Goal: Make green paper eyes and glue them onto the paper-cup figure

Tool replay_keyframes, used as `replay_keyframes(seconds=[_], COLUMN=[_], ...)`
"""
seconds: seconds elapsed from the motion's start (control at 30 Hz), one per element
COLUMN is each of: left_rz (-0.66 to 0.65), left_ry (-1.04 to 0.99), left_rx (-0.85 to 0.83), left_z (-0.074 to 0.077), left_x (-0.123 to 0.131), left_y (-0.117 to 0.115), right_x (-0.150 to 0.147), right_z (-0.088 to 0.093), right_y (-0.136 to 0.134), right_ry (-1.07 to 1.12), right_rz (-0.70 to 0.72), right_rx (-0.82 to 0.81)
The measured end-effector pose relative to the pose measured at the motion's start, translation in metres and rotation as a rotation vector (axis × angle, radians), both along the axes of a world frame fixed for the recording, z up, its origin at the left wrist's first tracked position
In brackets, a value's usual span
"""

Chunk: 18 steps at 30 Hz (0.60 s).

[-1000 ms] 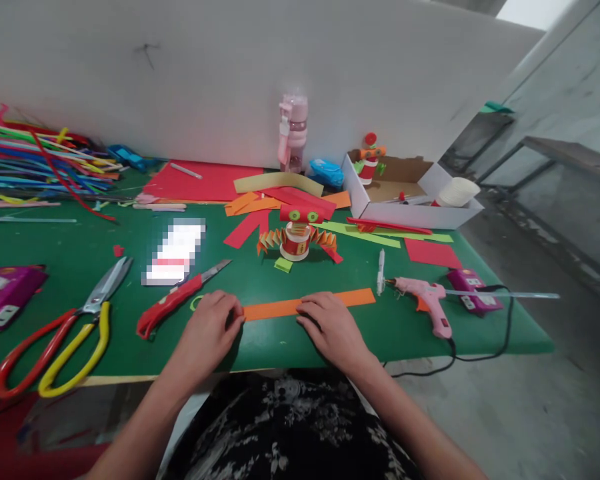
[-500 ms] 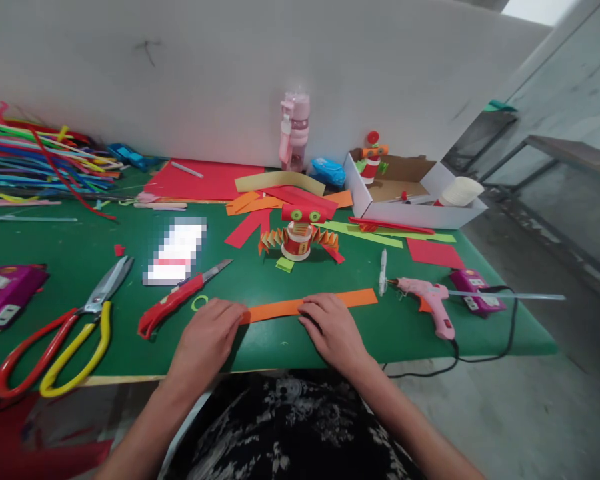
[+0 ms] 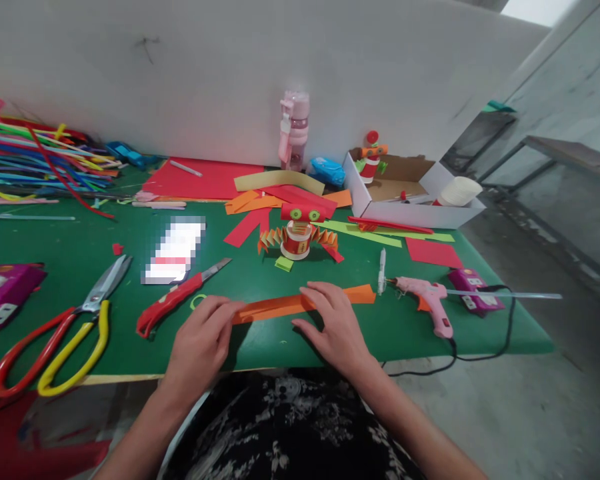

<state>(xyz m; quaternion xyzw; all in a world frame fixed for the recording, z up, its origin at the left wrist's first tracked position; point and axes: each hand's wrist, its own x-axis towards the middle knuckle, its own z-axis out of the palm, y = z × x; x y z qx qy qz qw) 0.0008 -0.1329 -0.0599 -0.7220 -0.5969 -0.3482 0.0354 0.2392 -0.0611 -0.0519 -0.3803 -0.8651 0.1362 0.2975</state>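
Note:
An orange paper strip [image 3: 280, 307] stretches across the front of the green table, with a lengthwise fold showing along it. At its left end, my left hand [image 3: 203, 337] is closed on the paper, fingers over the edge and thumb mostly hidden. My right hand [image 3: 333, 323] rests its fingertips on the strip right of the middle, its thumb spread away from the fingers. Behind the strip stands a paper-cup figure [image 3: 297, 240] with a red rolled head, green eyes and pleated orange arms. A small green folded paper [image 3: 284, 264] lies at its foot.
Left lie a red utility knife [image 3: 173, 303], large scissors [image 3: 93, 307] and a phone [image 3: 175, 250] with a blurred screen. Right is a pink glue gun [image 3: 425, 297] with a cord. Behind are paper strips [image 3: 247, 227], a pink bottle [image 3: 295, 133] and a white box [image 3: 405, 212].
The orange strip lay flat before; now its edge is lifted and a lengthwise fold shows. My right thumb has moved away from the fingers, and my left hand has shifted slightly left.

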Motion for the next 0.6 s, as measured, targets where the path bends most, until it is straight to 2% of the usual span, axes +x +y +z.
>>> replay_keyframes(seconds=[0.07,0.13,0.27,0.43,0.53,0.6], left_rz=[-0.029,-0.112,-0.274,-0.258,-0.254,-0.279], left_ry=[0.047,0.085,0.076,0.020,-0.012,-0.059], left_rx=[0.072,0.132,0.187,0.093,0.058,0.026], left_z=[0.005,0.010,0.017,0.005,-0.003,-0.002], left_x=[0.000,-0.001,-0.004,-0.012,-0.013,-0.011], left_y=[-0.004,-0.009,-0.025,-0.041,-0.047,-0.049], right_x=[-0.006,-0.010,-0.003,0.029,0.042,0.046], right_z=[0.008,0.015,0.018,0.007,0.000,-0.003], right_y=[0.000,-0.001,-0.002,-0.003,-0.006,-0.009], right_ry=[0.022,0.014,-0.051,-0.099,-0.115,-0.117], right_rz=[0.051,0.118,0.169,0.165,0.152,0.147], right_rx=[-0.011,-0.016,0.030,0.158,0.179,0.168])
